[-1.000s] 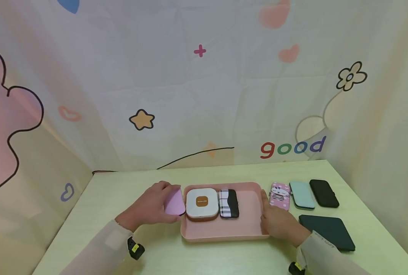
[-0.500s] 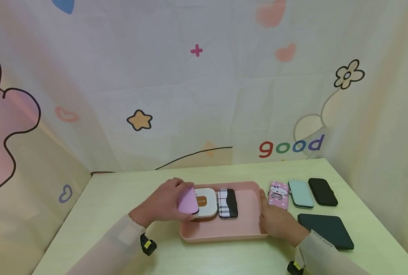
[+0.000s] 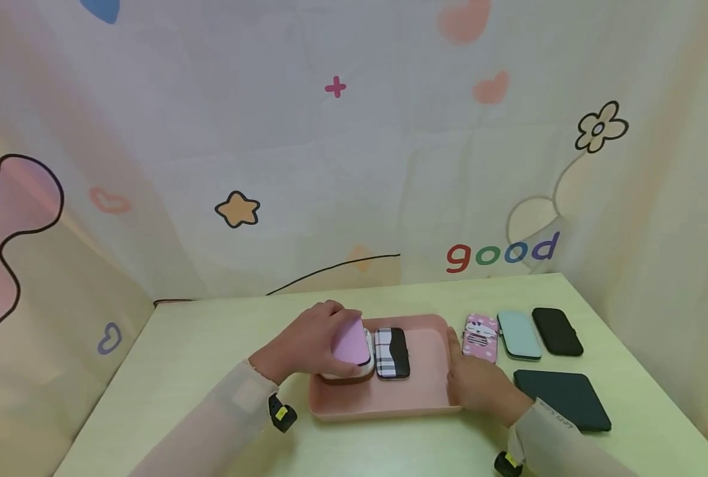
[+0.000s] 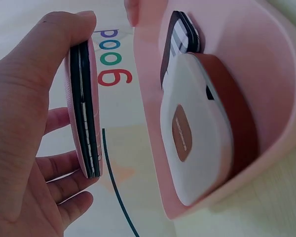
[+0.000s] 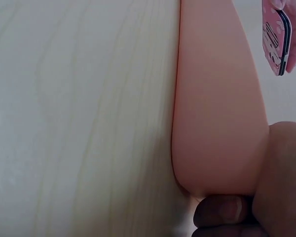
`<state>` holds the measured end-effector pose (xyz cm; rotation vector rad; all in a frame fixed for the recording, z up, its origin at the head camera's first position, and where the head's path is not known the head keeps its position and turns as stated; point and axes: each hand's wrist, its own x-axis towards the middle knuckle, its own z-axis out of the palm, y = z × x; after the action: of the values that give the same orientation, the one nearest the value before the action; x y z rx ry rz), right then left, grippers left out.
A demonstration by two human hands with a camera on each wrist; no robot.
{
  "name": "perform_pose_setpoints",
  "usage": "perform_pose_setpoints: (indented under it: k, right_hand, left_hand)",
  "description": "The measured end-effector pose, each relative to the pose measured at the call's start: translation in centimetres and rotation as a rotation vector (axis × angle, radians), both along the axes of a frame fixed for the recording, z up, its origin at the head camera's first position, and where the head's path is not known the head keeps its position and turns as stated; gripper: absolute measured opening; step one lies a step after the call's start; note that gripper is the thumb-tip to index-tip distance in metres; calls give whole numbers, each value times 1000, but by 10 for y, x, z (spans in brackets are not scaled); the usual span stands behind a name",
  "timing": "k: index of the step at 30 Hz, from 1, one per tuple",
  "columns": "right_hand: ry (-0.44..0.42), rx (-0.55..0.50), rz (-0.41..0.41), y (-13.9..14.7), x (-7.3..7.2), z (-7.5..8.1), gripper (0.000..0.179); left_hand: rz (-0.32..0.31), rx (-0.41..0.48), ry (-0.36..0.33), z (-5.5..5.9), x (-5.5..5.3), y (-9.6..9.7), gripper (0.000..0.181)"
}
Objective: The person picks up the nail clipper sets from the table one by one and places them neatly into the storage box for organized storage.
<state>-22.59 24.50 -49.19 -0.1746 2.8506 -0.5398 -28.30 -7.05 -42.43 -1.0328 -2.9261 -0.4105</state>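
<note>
A small flat pink case (image 3: 351,343) with a dark zip-like edge is gripped in my left hand (image 3: 318,341), thumb on the near edge and fingers at the far one. It is held over a white square box (image 4: 192,133) with a brown label and brown side, which it mostly covers in the head view. That box lies in the left part of a pink tray (image 3: 428,364). Beside it is a plaid-and-black case (image 3: 392,353). My right hand (image 3: 479,384) holds the tray's right end, its index finger along the rim.
Right of the tray, a pink cartoon case (image 3: 480,338), a mint case (image 3: 519,336) and a black case (image 3: 557,331) lie in a row. A larger dark green case (image 3: 563,399) lies nearer. A printed curtain (image 3: 330,165) hangs behind the table (image 3: 211,344).
My left hand has carried the pink case rightward, from beside the tray's left edge to over the white box. The right hand stays at the tray's right end.
</note>
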Motion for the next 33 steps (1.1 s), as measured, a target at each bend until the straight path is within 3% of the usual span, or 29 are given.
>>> perform_pose_setpoints:
  k: [11,19,33]
  right_hand:
    - [-17,29,-7,0,1,0,80]
    - [21,10,1,1,-1,-1,77]
    - [1,3,-21,0,-1,0,79]
  left_hand:
    - [-58,-11,47,0,-4,27,88]
    - [-100,-11,77,2,-8,44,90]
    - [-99,-42,8,1,-10,74,88]
